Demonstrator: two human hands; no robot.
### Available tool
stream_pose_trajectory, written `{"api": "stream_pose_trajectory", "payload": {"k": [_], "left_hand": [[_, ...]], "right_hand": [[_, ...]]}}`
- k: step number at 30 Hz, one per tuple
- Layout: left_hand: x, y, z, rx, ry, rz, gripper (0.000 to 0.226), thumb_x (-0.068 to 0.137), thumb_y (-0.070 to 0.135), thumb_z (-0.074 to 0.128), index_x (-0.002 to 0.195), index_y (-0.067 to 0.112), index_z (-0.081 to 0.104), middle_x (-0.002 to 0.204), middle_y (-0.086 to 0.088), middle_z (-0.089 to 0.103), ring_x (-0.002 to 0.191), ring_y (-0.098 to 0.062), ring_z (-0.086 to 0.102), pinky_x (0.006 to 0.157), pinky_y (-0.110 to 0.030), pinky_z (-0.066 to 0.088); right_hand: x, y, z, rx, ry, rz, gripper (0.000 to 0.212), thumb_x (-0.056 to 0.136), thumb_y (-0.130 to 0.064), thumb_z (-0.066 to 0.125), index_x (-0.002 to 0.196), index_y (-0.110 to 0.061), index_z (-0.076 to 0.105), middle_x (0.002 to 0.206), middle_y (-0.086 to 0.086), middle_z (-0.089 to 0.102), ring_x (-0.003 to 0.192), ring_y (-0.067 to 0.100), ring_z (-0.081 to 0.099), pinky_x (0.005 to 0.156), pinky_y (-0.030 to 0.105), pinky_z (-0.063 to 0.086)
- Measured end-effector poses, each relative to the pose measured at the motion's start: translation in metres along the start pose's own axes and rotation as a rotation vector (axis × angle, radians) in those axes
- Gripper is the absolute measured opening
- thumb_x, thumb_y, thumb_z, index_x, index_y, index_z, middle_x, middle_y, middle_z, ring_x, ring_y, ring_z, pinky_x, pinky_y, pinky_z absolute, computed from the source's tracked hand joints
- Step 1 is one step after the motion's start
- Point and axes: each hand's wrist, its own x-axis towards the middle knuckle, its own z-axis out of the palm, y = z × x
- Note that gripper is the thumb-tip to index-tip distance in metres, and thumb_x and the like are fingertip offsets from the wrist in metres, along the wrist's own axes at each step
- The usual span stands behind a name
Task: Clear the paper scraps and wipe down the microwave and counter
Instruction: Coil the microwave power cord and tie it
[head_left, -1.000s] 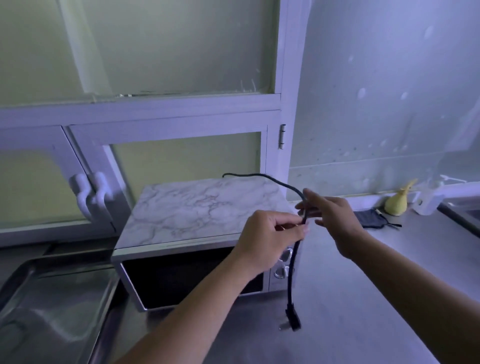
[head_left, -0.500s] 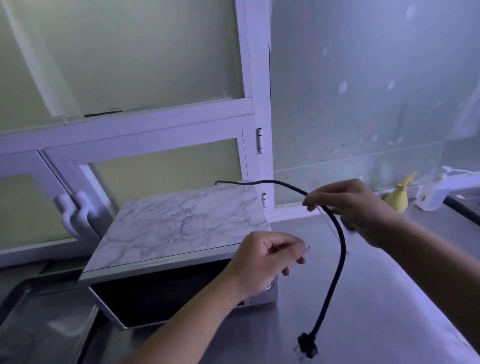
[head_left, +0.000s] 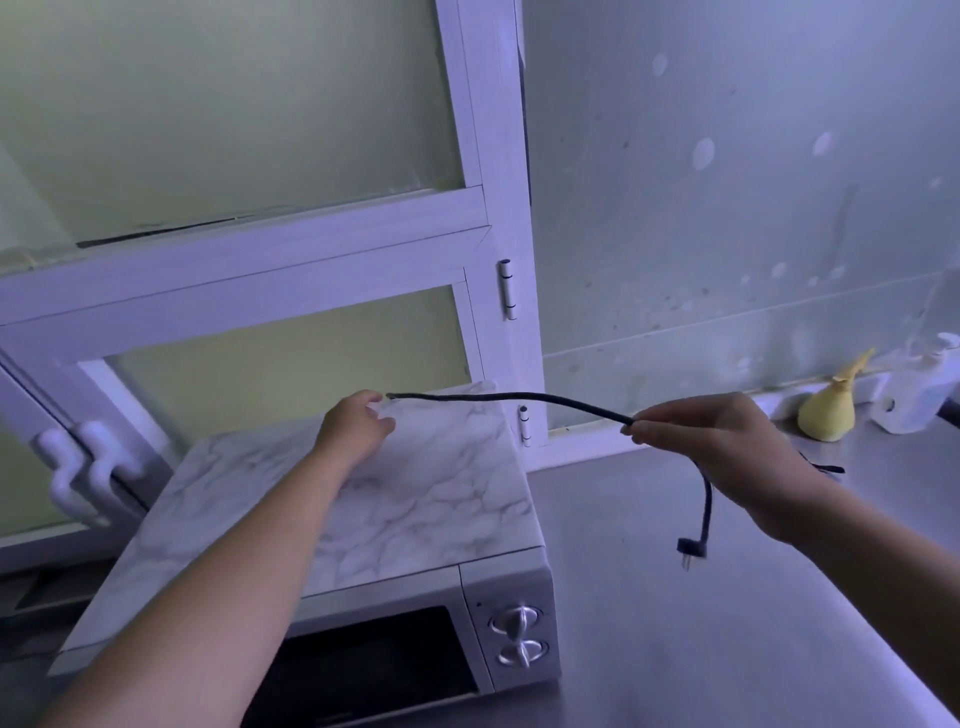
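Holding power cord (head_left: 509, 399) above the microwave (head_left: 415, 499).
Cord spans sideways: right hand (head_left: 717, 447) pinches it, left hand (head_left: 358, 431) at far end, grasp unclear.

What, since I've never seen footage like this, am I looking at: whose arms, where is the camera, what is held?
No machine here: a person wears one camera on the head, looking down at their own two arms. The right hand pinches a black power cord; its plug dangles above the steel counter. The left hand reaches the cord's other end at the back of the marble-topped microwave; whether its grip closes on the cord is unclear. A yellow bundle and a pump bottle stand by the wall.
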Motion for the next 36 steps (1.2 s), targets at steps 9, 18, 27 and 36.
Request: {"api": "stream_pose_trajectory", "payload": {"k": [9,18,27,36], "left_hand": [[0.087,-0.002,0.027,0.132,0.131,0.064,0.018,0.091,0.016,0.063,0.102,0.019,0.077,0.110,-0.007,0.074,0.102,-0.030,0.066,0.084,-0.032,0.051],[0.115,0.037,0.037,-0.056,0.289,0.209,0.020,0.096,0.009,0.057,0.101,0.013,0.076,0.104,-0.008,0.074,0.097,-0.029,0.065,0.078,-0.028,0.045],[0.080,0.093,0.033,-0.020,0.207,0.532,0.023,0.101,0.011,0.050,0.104,0.004,0.072,0.095,-0.015,0.071,0.092,-0.034,0.061,0.081,-0.041,0.050],[0.035,0.149,0.032,0.025,0.053,0.626,0.028,0.099,0.007,0.041,0.096,0.020,0.066,0.092,-0.002,0.070,0.104,-0.019,0.050,0.083,-0.035,0.046]], "right_hand": [[0.065,0.043,0.004,-0.354,-0.030,-0.147,0.012,0.085,-0.029,0.077,0.074,-0.034,0.077,0.068,-0.018,0.066,0.060,0.002,0.054,0.057,0.012,0.041],[0.098,0.092,0.032,-0.395,-0.010,-0.045,0.010,0.085,-0.027,0.077,0.079,-0.035,0.076,0.071,-0.025,0.067,0.063,-0.001,0.062,0.059,0.011,0.045],[0.088,0.102,0.033,-0.374,0.064,0.011,0.012,0.089,-0.023,0.072,0.089,-0.035,0.076,0.080,-0.016,0.075,0.079,-0.004,0.069,0.073,0.023,0.054],[0.051,0.096,0.012,-0.278,0.125,-0.038,0.012,0.086,-0.021,0.075,0.085,-0.033,0.076,0.082,-0.016,0.075,0.081,-0.004,0.068,0.072,0.023,0.049]]}}
